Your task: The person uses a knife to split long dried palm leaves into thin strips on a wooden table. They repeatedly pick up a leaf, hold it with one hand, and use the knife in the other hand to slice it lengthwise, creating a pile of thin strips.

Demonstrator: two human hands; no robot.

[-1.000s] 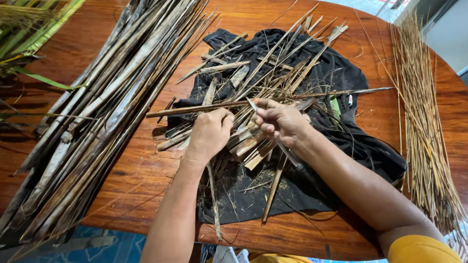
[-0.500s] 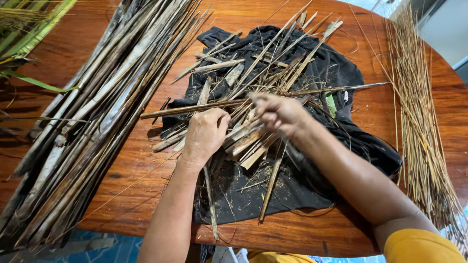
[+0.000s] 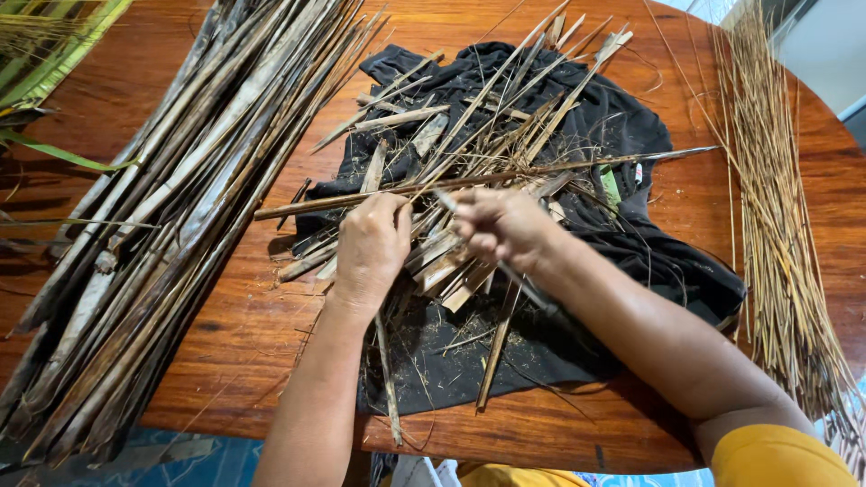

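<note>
My left hand [image 3: 372, 248] is curled, grip pinched on a long dry strip [image 3: 469, 180] that runs nearly level across the black cloth [image 3: 631, 126], from approx. the cloth's left edge to a thin dark tip at right. My right hand [image 3: 505, 224] is closed w/ fingers pressed together at the same strip, just beside the left; a thin pale sliver pokes up-left out of that fist. Can't tell if it's a tool or a split piece.

Under both hands: heap of short cut strips [image 3: 442, 266], crisscrossed, lying on the cloth. Longer pale strips [image 3: 532, 99] fan up and to the right behind the held one, crossing under it. Loose crumbs and fibres on the cloth near me.

Cloth lies on a round reddish wood table [image 3: 234, 352]. To my left, well apart from the hands: big bundle of long grey-brown leaves [image 3: 171, 207], slanting from near edge to far edge. Far left corner: green leaves [image 3: 54, 54]. To my right, past the cloth: sheaf of thin straw-coloured ribs [image 3: 776, 198], running along the table's rim.
</note>
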